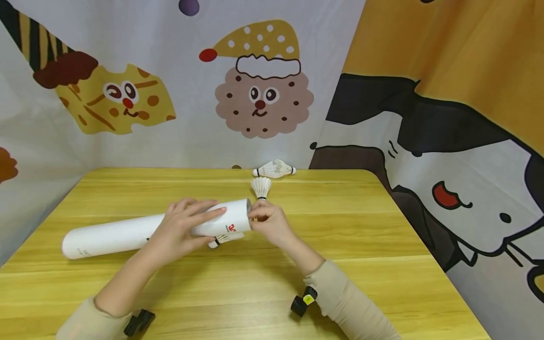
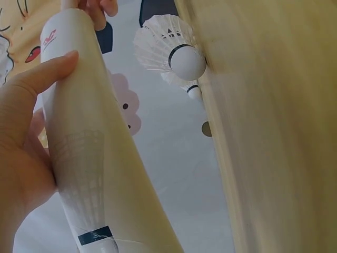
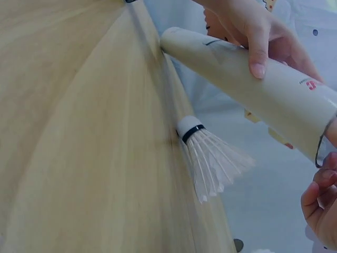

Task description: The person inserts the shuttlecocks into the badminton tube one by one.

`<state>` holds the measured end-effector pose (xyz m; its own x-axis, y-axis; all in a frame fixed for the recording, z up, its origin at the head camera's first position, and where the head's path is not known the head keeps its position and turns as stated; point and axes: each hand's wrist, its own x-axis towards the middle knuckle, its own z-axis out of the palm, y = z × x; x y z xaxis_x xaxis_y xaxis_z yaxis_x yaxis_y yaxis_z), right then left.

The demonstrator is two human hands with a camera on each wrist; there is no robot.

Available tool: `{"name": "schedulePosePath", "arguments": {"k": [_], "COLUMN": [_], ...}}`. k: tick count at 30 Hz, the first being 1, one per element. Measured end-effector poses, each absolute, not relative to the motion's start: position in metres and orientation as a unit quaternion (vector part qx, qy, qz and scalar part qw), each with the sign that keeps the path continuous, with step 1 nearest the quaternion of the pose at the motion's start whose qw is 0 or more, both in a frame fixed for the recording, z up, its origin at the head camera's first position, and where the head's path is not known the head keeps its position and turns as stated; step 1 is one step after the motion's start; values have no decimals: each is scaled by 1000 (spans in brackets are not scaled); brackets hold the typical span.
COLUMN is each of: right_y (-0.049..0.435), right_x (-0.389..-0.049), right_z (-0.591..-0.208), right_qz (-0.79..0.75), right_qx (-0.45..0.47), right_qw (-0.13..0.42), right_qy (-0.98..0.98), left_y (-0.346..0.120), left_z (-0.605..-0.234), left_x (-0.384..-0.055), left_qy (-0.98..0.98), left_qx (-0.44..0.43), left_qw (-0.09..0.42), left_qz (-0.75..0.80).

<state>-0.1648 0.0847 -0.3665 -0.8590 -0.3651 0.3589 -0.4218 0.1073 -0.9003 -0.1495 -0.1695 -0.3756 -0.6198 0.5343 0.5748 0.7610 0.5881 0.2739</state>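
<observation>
A long white shuttlecock tube lies slantwise across the table, its mouth raised toward the right. My left hand grips it near that end, thumb below and fingers over the top. At the mouth is my right hand, one finger reaching inside the rim and the others bent; I cannot tell if it holds something there. A dark-banded shuttlecock shape shows on the tube's side in the left wrist view. Under the tube's raised end lies a white feather shuttlecock; another shuttlecock sits just beyond the right hand.
Near the table's back edge, two shuttlecocks lie skirt to skirt with their corks outward. The wooden table ends at a patterned cloth hanging behind it. A black wrist device hangs by the right sleeve.
</observation>
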Motion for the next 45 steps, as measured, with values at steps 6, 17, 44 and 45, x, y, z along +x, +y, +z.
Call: {"name": "schedulePosePath", "arguments": {"k": [6,17,44,45], "right_y": [93,106,133,134], "right_x": [-170,-193,-311,-313], "right_z": [-366,-376,-435,-437], "right_qz": [589,575,476,469], "right_qx": [292,260,165,165], "right_qw": [24,58,88,81], "right_qy": [-753,-774,-859,-864], "left_y": [-171,-172,-171,-171], "left_z": [-376,-376,-375,-376], "left_x": [-149,-150,-147,-147], "left_qy": [-865,-865,-866,-866], "left_qx": [-371,-374,-376,-376], "left_qw": [221,223,215,214], "left_qz": [-254,-250,-250,-250]}}
